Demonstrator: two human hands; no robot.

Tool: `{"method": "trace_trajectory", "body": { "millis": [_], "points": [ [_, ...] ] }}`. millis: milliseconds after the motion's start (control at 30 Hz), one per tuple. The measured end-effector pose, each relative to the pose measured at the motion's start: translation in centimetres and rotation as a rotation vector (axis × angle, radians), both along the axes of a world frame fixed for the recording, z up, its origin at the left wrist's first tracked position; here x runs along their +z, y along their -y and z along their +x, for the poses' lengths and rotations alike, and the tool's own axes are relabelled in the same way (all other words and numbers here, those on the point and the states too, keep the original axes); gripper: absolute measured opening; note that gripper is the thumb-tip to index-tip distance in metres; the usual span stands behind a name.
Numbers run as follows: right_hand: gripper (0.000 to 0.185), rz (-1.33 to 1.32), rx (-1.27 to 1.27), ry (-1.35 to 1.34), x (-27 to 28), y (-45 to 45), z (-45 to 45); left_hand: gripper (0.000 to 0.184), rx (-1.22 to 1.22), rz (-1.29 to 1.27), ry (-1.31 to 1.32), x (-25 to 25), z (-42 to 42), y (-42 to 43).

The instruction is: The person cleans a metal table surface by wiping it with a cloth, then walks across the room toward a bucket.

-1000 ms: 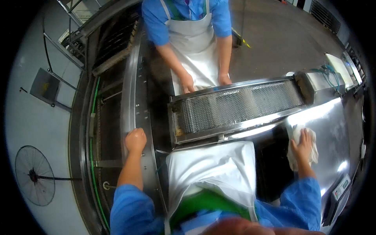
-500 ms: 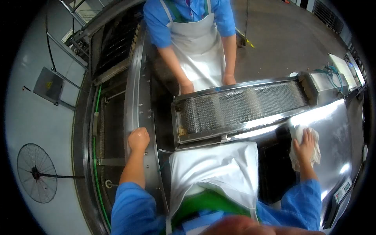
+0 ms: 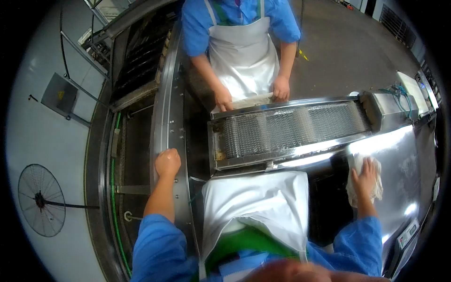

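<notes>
— Start with the room?

— Behind everything, a broad grey-brown floor (image 3: 338, 51); down the left, a smooth pale grey wall (image 3: 75, 178).

— And the biggest equipment?

— On the left, a long, dark-bedded steel machine (image 3: 136, 167), edged with a bolt-studded stainless rail (image 3: 164, 108). On the right, a flat, shiny stainless steel surface (image 3: 399, 183), streaked with white glare.

— Between those?

— A steel-sided conveyor with a silvery mesh belt (image 3: 300, 127), running from near the rail to a boxy metal housing (image 3: 390, 105).

— Any people?

— Beyond the conveyor, a co-worker in a blue shirt and white apron (image 3: 244, 61), both hands (image 3: 223, 100) down by the far edge. On the near side, the wearer's own glossy white apron (image 3: 256, 197) and blue sleeves (image 3: 162, 244).

— Smaller things?

— Far left, a round, wire-caged dark fan (image 3: 40, 199); at lower right, a dark-and-pale digital scale (image 3: 408, 233).

— Smaller still?

— A crumpled off-white cloth (image 3: 377, 185), lying on the surface near its left edge, beneath the right-hand grip (image 3: 366, 176).

— Pinching or spread?

— Spread, laid palm-down and fanned out over the cloth.

— And the left-hand grip (image 3: 167, 162)?

— Pressed together, curled into a fist on the rail. Cannot tell about any hooking round its edge.
</notes>
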State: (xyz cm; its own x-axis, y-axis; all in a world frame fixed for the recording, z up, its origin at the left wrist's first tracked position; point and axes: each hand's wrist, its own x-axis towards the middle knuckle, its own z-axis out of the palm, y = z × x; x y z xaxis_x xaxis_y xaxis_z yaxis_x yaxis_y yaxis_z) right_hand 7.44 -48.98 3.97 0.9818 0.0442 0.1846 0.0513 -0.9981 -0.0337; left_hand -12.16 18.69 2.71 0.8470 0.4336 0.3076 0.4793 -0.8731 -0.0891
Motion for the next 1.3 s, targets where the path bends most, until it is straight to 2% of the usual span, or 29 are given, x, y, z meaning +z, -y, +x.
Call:
{"method": "trace_trajectory", "body": {
  "millis": [400,500,733,933,1000,1033,1100,1300],
  "points": [
    [0.059,-0.007,0.047,0.051,-0.4,0.5,-0.1,0.013,0.073,-0.001,-0.083,0.5,0.1,0.6],
    [0.057,-0.008,0.035,0.043,-0.2,0.3,0.0,0.014,0.036,0.009,-0.022,0.4,0.0,0.5],
    [0.060,-0.007,-0.004,0.032,-0.4,0.3,0.2,0.013,0.011,-0.001,-0.017,0.0,0.0,0.0],
    [0.076,0.020,-0.012,-0.057,0.4,0.1,0.0,0.012,-0.003,-0.006,0.009,0.1,-0.1,0.1],
    [0.093,-0.022,0.008,-0.117,0.7,0.1,0.1,0.012,0.005,-0.004,-0.008,-0.2,0.1,-0.1],
    [0.093,-0.023,0.008,-0.116,0.8,0.0,0.2,0.012,0.010,-0.006,-0.016,-0.3,0.0,-0.2],
    [0.107,-0.061,0.013,-0.177,1.3,-0.3,0.0,0.012,0.014,-0.012,-0.031,-0.3,-0.1,-0.1],
    [0.107,-0.126,0.072,-0.283,2.2,-0.1,0.0,0.011,-0.014,0.039,-0.042,-1.0,-0.1,-0.8]
  ]
}}
